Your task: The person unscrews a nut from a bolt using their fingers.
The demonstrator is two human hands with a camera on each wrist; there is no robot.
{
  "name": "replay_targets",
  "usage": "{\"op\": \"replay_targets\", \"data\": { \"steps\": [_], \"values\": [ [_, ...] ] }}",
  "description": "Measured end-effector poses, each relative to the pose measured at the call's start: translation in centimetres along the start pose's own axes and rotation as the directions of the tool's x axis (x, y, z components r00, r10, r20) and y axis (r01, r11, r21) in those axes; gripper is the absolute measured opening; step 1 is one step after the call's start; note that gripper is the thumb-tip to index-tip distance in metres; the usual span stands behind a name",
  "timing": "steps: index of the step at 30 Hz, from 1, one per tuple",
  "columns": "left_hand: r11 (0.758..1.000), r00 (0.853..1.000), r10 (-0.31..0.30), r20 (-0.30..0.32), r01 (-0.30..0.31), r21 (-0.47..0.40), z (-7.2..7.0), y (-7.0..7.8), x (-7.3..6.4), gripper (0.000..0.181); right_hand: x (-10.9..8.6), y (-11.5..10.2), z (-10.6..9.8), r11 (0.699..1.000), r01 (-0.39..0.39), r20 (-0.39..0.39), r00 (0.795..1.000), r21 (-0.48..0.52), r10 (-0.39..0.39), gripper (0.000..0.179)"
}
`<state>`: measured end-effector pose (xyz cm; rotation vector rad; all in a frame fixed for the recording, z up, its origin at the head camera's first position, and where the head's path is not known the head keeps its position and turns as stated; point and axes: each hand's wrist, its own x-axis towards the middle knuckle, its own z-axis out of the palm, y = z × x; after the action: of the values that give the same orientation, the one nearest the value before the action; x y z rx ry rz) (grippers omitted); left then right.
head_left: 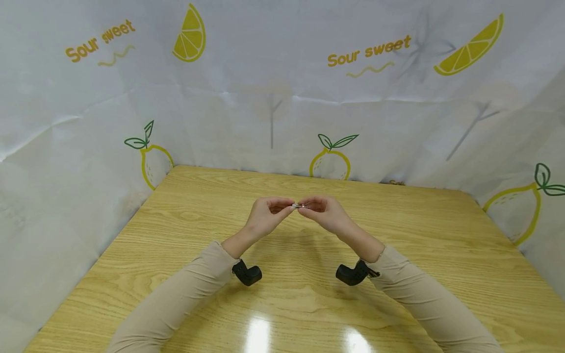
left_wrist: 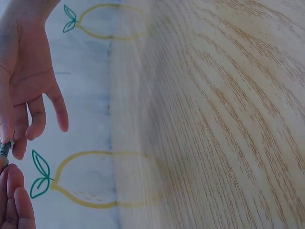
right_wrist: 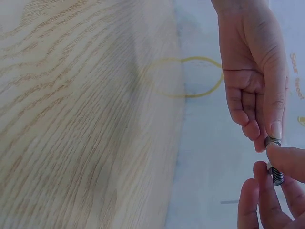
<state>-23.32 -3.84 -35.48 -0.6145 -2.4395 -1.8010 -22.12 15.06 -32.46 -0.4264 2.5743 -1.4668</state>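
A small threaded metal bolt (right_wrist: pixel 278 177) spans the gap between both hands, held above the table. My left hand (head_left: pixel 263 215) pinches it from the left with thumb and fingertips. From the right, my right hand (head_left: pixel 328 214) pinches the other end, a wider metal piece (right_wrist: pixel 272 141) under its thumb. A bit of metal, perhaps a nut, shows beside the threads near the left fingertips, mostly hidden. Bolt threads (left_wrist: pixel 5 149) also appear at the edge of the left wrist view, between the left hand (left_wrist: pixel 31 71) and the right fingers (left_wrist: pixel 14 195).
A light wood-grain table (head_left: pixel 291 304) lies beneath the hands. White cloth printed with lemons (head_left: pixel 247 113) hangs behind it and at both sides. Black wrist cameras, one on the left (head_left: pixel 247 273) and one on the right (head_left: pixel 351 274), sit below the wrists.
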Motion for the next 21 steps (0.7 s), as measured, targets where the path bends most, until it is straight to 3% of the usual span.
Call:
{"op": "replay_targets", "data": {
  "steps": [3, 10, 16, 21],
  "values": [
    [1.0, 1.0, -0.003, -0.001, 0.003, -0.003, 0.0, 0.05, -0.03, 0.024, 0.07, 0.09, 0.1, 1.0, 0.006, -0.012, 1.0, 0.008, -0.006, 0.033],
    [1.0, 1.0, -0.012, 0.001, 0.012, 0.002, -0.01, -0.1, 0.02, 0.025, 0.37, 0.48, -0.01, 1.0, -0.028, 0.038, 0.999, 0.008, 0.028, 0.038],
    [1.0, 1.0, -0.018, -0.001, 0.018, -0.006, -0.03, 0.03, 0.01, 0.025, 0.33, 0.57, 0.14, 1.0, 0.015, -0.007, 1.0, 0.011, -0.015, 0.031],
    [1.0, 1.0, -0.01, -0.001, 0.01, -0.009, 0.05, -0.07, 0.06, 0.026, 0.43, 0.68, 0.07, 1.0, 0.008, -0.003, 1.0, 0.017, -0.008, 0.038]
  ]
}}
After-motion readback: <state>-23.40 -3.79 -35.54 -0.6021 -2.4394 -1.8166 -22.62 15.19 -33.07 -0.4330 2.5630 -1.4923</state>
